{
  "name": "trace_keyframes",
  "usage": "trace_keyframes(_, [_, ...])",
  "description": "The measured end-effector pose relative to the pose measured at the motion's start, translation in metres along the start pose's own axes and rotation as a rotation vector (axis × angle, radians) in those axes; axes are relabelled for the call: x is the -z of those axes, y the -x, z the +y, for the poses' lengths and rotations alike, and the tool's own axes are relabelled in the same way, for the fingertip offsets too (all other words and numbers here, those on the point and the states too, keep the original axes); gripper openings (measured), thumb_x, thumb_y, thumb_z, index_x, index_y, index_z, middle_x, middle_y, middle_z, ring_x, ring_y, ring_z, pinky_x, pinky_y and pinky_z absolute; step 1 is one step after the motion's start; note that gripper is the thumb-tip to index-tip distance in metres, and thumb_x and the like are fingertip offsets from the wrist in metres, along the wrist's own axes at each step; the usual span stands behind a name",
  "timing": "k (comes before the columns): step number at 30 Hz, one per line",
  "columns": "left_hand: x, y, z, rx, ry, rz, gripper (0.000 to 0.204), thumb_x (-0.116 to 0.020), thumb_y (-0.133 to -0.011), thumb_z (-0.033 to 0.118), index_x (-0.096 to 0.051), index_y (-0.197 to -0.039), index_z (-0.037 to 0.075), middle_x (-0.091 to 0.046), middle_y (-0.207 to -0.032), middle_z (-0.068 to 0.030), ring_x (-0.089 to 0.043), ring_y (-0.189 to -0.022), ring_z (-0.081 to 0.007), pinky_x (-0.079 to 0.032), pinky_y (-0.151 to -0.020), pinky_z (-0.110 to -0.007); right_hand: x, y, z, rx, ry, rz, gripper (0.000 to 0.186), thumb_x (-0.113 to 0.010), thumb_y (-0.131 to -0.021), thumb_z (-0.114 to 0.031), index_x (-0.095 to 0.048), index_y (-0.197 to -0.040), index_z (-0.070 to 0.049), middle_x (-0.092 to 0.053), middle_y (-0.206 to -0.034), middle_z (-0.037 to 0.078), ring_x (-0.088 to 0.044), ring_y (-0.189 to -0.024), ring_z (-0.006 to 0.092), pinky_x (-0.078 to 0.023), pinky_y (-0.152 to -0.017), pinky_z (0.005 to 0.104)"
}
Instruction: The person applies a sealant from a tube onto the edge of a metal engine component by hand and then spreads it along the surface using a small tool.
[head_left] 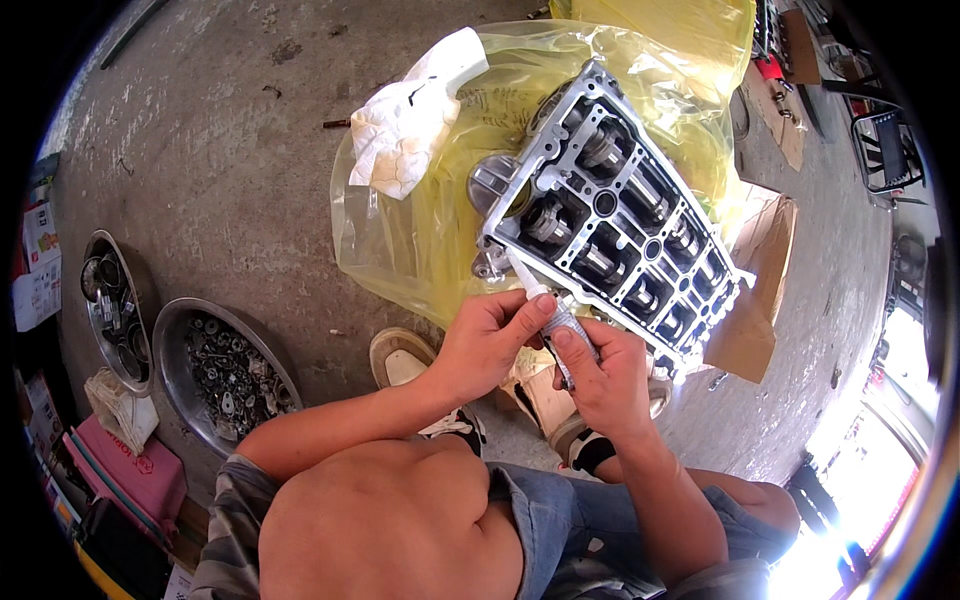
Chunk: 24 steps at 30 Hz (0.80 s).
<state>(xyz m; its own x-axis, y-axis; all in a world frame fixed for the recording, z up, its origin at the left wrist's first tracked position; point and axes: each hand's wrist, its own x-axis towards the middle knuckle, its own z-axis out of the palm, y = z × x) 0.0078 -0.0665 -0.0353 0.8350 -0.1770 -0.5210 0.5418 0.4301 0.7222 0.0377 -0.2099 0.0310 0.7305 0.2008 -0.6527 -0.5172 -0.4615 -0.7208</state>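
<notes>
An aluminium engine cylinder head with camshafts (627, 208) lies on yellow plastic sheeting (390, 250). My left hand (508, 330) and my right hand (598, 370) are both closed on a white sealant tube (562, 325) with a long nozzle, whose tip is at the near left corner of the metal frame; I cannot tell whether it touches. My left hand is higher on the tube, near the nozzle; my right hand holds the lower part. A crumpled, stained white cloth or paper (405, 120) lies on the sheeting at the upper left.
Two steel bowls of metal parts (225, 375) (118, 310) sit on the concrete floor (230, 150) at left, beside boxes (40, 265) and a pink item (120, 470). Cardboard (750, 340) is right of the engine part. A black-framed chair (885, 150) stands at upper right. My shoes (395, 355) are below.
</notes>
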Motion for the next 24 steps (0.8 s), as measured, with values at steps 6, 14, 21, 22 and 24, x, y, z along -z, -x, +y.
trace_keyframes(6, [-0.0006,-0.0007,-0.0044,0.006,-0.003,0.004,0.040,-0.056,-0.093,0.037,-0.064,-0.083,-0.002,-0.056,-0.068,0.0010,-0.048,-0.065,-0.0047,-0.040,-0.058,-0.022,0.0022,0.0013,0.0001,0.004,0.018,-0.001,0.029,-0.059,-0.091,-0.025,-0.065,-0.087,0.004,-0.054,-0.058,0.000,-0.049,-0.052,0.0053,-0.041,-0.048,0.0231])
trace_keyframes(14, [-0.0023,-0.0019,-0.0068,0.004,-0.025,0.003,0.041,-0.057,-0.092,0.037,-0.064,-0.082,-0.002,-0.055,-0.065,0.0004,-0.047,-0.064,-0.0049,-0.039,-0.057,-0.022,0.0038,0.0032,-0.0036,0.010,0.032,0.005,0.029,-0.058,-0.092,-0.024,-0.065,-0.087,0.004,-0.053,-0.058,0.000,-0.050,-0.053,0.0052,-0.041,-0.048,0.0231])
trace_keyframes(21, [-0.0029,-0.0017,-0.0063,0.015,-0.033,-0.010,0.043,-0.056,-0.092,0.040,-0.064,-0.082,-0.002,-0.056,-0.066,-0.0001,-0.047,-0.063,-0.0052,-0.039,-0.056,-0.022,0.0067,0.0040,0.0016,0.003,0.054,0.005,0.028,-0.058,-0.091,-0.024,-0.065,-0.087,0.003,-0.054,-0.058,0.001,-0.050,-0.053,0.0050,-0.041,-0.048,0.0230])
trace_keyframes(22, [-0.0018,-0.0015,-0.0052,0.035,-0.055,-0.032,0.041,-0.054,-0.094,0.037,-0.064,-0.085,-0.002,-0.058,-0.069,-0.0009,-0.050,-0.067,-0.0062,-0.041,-0.061,-0.023,0.0069,0.0041,0.0031,0.002,0.047,0.005,0.028,-0.058,-0.092,-0.024,-0.065,-0.087,0.003,-0.054,-0.058,0.001,-0.050,-0.053,0.0050,-0.041,-0.048,0.0231])
trace_keyframes(24, [-0.0006,-0.0013,-0.0050,0.056,-0.078,-0.053,0.039,-0.052,-0.095,0.033,-0.064,-0.088,-0.003,-0.059,-0.073,-0.0017,-0.053,-0.070,-0.0072,-0.044,-0.066,-0.023,0.0058,0.0045,0.0030,0.007,0.039,0.012,0.028,-0.058,-0.092,-0.024,-0.065,-0.086,0.003,-0.054,-0.058,0.001,-0.050,-0.053,0.0050,-0.040,-0.048,0.0232])
